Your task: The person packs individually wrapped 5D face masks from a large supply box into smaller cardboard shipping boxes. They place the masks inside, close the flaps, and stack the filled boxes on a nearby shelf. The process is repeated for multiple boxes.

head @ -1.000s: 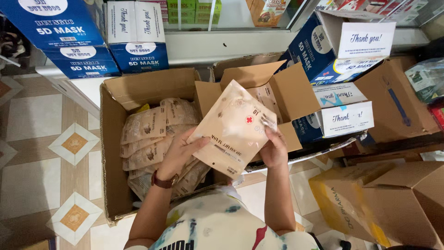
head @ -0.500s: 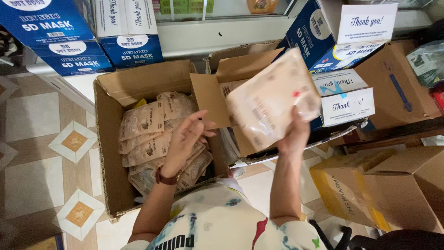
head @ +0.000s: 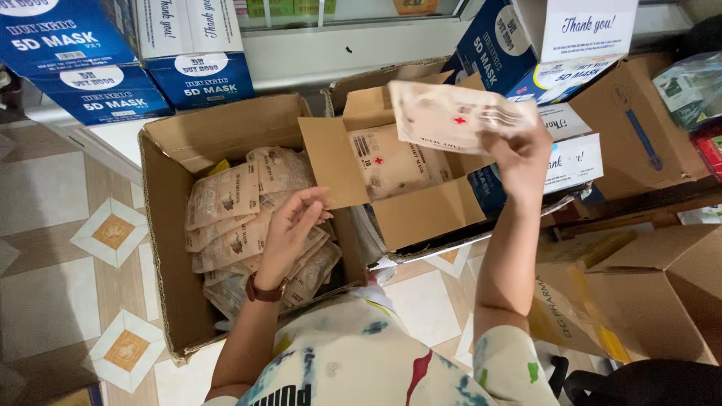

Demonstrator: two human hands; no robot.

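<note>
My right hand (head: 521, 156) holds a flat beige packet (head: 459, 115) with a small red cross, lifted above an open cardboard box (head: 421, 218) where a similar packet (head: 391, 162) lies. My left hand (head: 289, 233) hovers with fingers apart and empty over a larger open cardboard box (head: 162, 225) on the left, filled with several beige packets (head: 237, 218). A dark watch sits on my left wrist.
Blue and white cartons (head: 128, 56) are stacked at the back left, more blue and white cartons (head: 556, 45) at the back right. Brown cardboard boxes (head: 647, 301) stand on the right. The floor (head: 60, 248) is tiled with diamond patterns.
My right hand has carried the packet up and to the right, over the smaller box. My left hand let go of it and dropped toward the packets in the larger box.
</note>
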